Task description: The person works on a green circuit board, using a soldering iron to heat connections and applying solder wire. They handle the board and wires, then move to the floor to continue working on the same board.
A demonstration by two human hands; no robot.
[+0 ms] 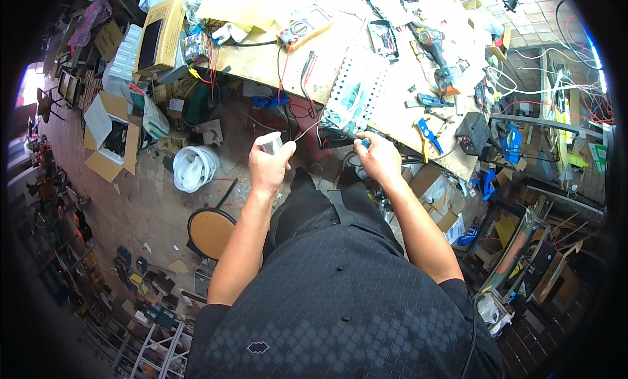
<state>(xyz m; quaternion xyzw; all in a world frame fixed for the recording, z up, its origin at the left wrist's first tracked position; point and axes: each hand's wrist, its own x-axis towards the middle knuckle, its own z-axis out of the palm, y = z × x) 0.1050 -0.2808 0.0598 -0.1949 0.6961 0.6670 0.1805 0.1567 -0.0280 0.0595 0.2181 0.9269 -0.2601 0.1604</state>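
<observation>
Wrapped in the fingers of my left hand (265, 173) is a small pale tube (269, 142), most likely a solder dispenser. A thin wire (307, 130) runs from beside my left thumb and forefinger toward the bench edge. My right hand (381, 160) is closed on the dark handle of what looks like a soldering iron (349, 134), with a blue part showing at the fingers. Its tip points left, close to the wire's end; whether they touch is too small to tell. Just beyond lies a white, hole-edged block with teal parts (356, 94), like a battery pack, at the bench's front edge.
On the workbench (261, 65) lie a multimeter (304, 29), test probes (307, 66), a drill-like tool (432, 45) and blue-yellow wire strippers (428, 138). A round stool (211, 230), a white bucket (195, 168) and an open cardboard box (111, 137) stand left.
</observation>
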